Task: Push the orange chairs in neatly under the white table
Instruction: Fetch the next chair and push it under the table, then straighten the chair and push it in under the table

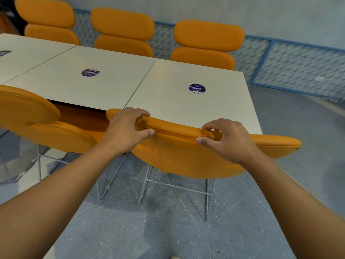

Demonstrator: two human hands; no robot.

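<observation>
This looks like a canteen or food-court seating area. Square white tables are butted edge to edge in a row, each with a round purple ClayGo sticker. Matching orange padded chairs line both long edges, and a blue wire-mesh fence borders the speckled grey floor.

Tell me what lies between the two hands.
Head view: only the bare top edge of the orange chair, gripped by the left hand and right hand.
</observation>
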